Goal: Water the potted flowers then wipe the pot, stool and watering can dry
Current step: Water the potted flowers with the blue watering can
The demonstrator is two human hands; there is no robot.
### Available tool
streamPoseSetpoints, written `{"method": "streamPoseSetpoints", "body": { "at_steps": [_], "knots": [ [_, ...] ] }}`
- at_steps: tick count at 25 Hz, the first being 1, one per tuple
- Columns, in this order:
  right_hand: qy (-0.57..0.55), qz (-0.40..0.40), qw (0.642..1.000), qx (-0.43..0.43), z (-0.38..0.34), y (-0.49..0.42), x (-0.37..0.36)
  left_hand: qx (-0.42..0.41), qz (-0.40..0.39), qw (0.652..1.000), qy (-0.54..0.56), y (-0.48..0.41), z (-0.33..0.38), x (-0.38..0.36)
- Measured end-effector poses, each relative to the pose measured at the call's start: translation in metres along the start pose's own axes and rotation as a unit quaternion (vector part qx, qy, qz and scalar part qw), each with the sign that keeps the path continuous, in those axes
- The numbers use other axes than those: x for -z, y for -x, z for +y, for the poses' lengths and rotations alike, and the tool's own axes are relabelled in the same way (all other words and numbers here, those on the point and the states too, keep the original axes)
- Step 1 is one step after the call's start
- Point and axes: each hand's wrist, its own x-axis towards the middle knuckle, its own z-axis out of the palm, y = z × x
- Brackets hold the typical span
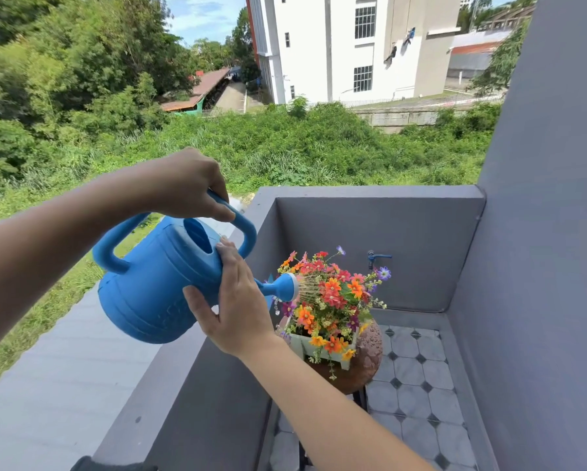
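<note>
A blue plastic watering can (156,287) is tilted to the right, its rose head (287,287) spraying thin jets of water onto the flowers (333,297). My left hand (190,185) grips the can's top handle. My right hand (234,300) presses flat against the can's side near the spout. The orange, red and purple flowers stand in a pale green box pot (319,348) on a round brown stool (367,355). No cloth is in view.
The grey balcony parapet (380,192) encloses the corner, with a blue tap (375,258) on the back wall behind the flowers. A tall grey wall (540,232) stands at the right. The patterned tile floor (418,385) lies below. Beyond are bushes and a white building.
</note>
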Motion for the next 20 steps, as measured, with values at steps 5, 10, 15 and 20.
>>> {"method": "streamPoseSetpoints", "body": {
  "at_steps": [5, 10, 15, 20],
  "knots": [
    [-0.006, 0.001, 1.0, -0.006, 0.002, 0.008, -0.001, -0.001, -0.021, 1.0, -0.006, -0.002, 0.003, -0.003],
    [0.031, 0.019, 0.999, 0.011, 0.015, 0.008, 0.016, -0.013, -0.016, 1.0, -0.003, -0.01, 0.015, -0.007],
    [0.033, 0.029, 0.999, 0.01, 0.023, -0.01, 0.03, -0.019, 0.021, 0.999, 0.021, -0.024, 0.015, -0.002],
    [0.007, 0.019, 1.0, -0.012, 0.011, -0.023, 0.023, -0.012, 0.023, 1.0, 0.002, -0.03, 0.005, 0.006]
  ]
}}
